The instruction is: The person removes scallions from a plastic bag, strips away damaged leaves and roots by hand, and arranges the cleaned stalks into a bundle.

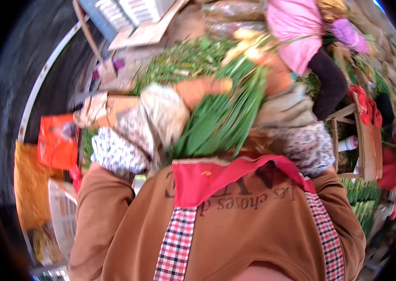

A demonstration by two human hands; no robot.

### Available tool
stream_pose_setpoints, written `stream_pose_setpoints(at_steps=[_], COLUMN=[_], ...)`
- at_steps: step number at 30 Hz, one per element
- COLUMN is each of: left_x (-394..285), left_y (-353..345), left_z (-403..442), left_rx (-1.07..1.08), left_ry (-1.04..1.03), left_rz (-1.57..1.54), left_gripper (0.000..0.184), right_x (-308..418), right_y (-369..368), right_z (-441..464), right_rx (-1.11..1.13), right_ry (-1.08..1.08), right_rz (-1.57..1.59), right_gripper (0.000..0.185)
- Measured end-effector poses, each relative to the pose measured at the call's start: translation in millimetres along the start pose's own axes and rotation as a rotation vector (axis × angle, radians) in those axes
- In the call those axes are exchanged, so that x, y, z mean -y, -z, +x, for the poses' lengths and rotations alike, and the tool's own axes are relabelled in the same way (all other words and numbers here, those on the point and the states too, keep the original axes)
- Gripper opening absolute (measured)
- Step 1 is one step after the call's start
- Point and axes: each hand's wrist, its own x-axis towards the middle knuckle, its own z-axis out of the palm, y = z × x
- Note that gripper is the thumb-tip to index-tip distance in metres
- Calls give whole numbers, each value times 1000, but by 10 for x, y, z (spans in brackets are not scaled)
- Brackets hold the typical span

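A bundle of long green leaves hangs in front of my chest, its leaf ends towards my apron. My left hand, in an orange glove with a yellow tip, presses against the bundle's left side, fingers together. Above and to the right, my right hand, gloved in orange and yellow, grips the bundle's upper end; motion blurs its fingers. Cloth sleeve covers reach up both forearms. Behind the bundle lies a heap of loose green leaves.
Another person in pink is at the upper right, with a purple-gloved hand. A wooden frame stands at the right. At the left are a red bag, a white crate and a wooden-handled tool.
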Motion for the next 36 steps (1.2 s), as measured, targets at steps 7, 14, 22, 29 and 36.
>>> stream_pose_setpoints(at_steps=[7, 14, 22, 29, 36], left_x=[527, 472, 269, 370, 202], left_y=[1123, 738, 863, 1103, 1883], left_z=[-454, -576, -384, -347, -400], left_rx=[155, -139, -232, -454, -907], left_ry=[-3, -76, -96, 43, -294], left_rz=[46, 387, 594, 796, 630], left_gripper=[93, 34, 38, 20, 27], right_x=[1438, 1801, 2018, 2084, 2684], right_y=[852, 703, 946, 730, 719], right_z=[-127, -433, -626, -729, -982], right_rx=[-146, -539, -544, -880, -1141], right_ry=[264, 310, 332, 470, 604], right_rz=[-30, -332, -429, -444, -617], right_gripper=[40, 50, 35, 38, 40])
